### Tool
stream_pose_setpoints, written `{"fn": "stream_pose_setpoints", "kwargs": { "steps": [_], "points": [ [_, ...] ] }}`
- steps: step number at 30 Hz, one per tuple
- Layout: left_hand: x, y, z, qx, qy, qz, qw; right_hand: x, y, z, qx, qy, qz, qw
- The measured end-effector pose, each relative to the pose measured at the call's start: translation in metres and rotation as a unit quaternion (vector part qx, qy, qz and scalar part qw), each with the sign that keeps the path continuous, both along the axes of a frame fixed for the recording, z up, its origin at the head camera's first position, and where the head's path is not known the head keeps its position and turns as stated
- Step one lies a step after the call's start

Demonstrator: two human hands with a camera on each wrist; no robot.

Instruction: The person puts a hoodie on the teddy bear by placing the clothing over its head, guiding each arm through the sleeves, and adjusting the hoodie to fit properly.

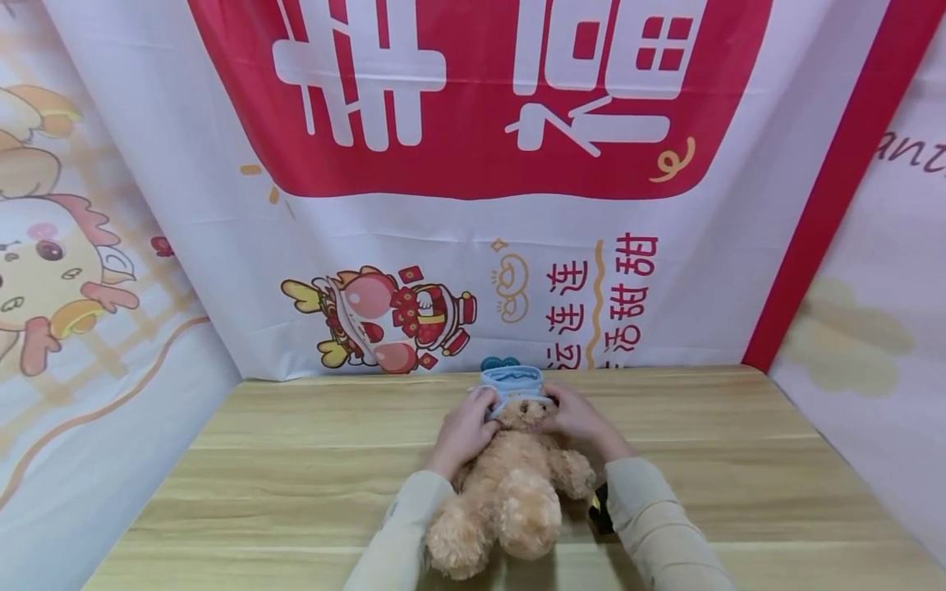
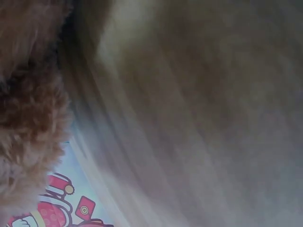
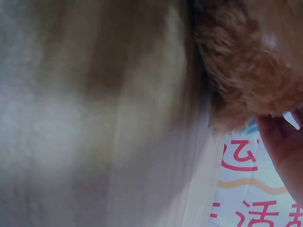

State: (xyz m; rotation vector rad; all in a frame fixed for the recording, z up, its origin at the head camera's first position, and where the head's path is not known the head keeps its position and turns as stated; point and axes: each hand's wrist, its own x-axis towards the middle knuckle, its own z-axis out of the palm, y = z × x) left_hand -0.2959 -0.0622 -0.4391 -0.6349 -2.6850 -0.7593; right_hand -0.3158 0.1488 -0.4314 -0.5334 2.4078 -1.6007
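A light-brown teddy bear [image 1: 517,468] is on the wooden table, its feet toward me. A light-blue hat [image 1: 512,382] sits on its head, with the eyes showing below the brim. My left hand [image 1: 467,427] grips the hat's left edge beside the bear's head. On the other side, my right hand [image 1: 580,417] holds the hat's right edge, its fingers against the head. Brown fur [image 2: 31,137] fills the left side of the left wrist view, where no hand shows. In the right wrist view, part of my right hand [image 3: 284,151] appears beside the fur [image 3: 246,71].
A small black and yellow thing [image 1: 602,509] lies partly hidden by the right sleeve. Behind the hat, a teal shape [image 1: 500,362] shows at the table's [image 1: 296,468] back edge. A printed cloth [image 1: 473,222] hangs behind, with more cloth on both sides.
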Motion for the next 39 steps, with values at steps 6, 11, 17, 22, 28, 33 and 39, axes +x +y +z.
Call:
{"fn": "stream_pose_setpoints", "kwargs": {
  "steps": [6,11,17,22,28,33,39],
  "points": [
    [0.000,-0.002,0.002,-0.003,0.008,0.001,1.0000,0.003,-0.009,-0.002,0.082,0.088,-0.079,0.9896],
    [0.000,-0.005,0.003,0.024,-0.050,-0.001,0.9985,0.004,-0.010,-0.002,0.097,0.086,-0.106,0.9859],
    [0.003,-0.005,0.004,0.008,-0.071,-0.002,0.9974,0.005,-0.010,-0.002,0.093,0.087,-0.091,0.9877],
    [0.003,0.000,0.008,-0.019,-0.043,-0.003,0.9989,0.007,-0.009,-0.001,0.098,0.125,-0.078,0.9842],
    [0.006,0.001,0.007,-0.038,0.028,-0.008,0.9988,0.011,-0.012,-0.002,0.104,0.202,-0.066,0.9716],
    [0.008,0.002,0.004,-0.040,0.105,0.004,0.9936,0.013,-0.012,-0.005,0.125,0.313,-0.070,0.9388],
    [0.008,0.003,0.000,-0.018,0.095,0.011,0.9952,0.016,-0.003,-0.003,0.145,0.322,-0.050,0.9343]
  ]
}}
